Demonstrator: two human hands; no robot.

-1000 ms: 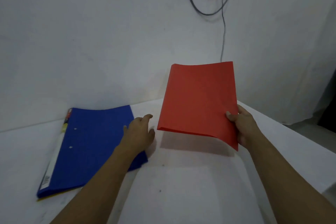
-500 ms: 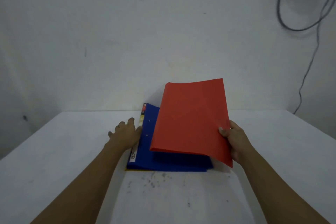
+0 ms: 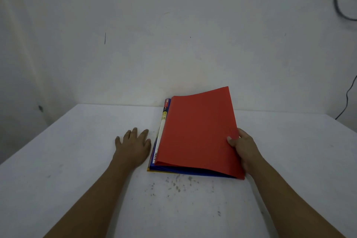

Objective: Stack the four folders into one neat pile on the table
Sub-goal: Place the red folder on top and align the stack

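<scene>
Your right hand [image 3: 243, 148] pinches the thin, floppy red folder [image 3: 199, 131] by its right edge over the blue folder [image 3: 190, 171] pile, left hand [image 3: 133, 147] spread flat on the table [image 3: 77, 160]; support its sagging edge.

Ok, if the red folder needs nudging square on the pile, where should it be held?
Hold the red folder by its right long edge, coming from the right, as the right hand does now. That edge is lifted off the blue folder, so fingers can slip under it. The left edge lies low beside the left hand, which rests flat on the table.
</scene>
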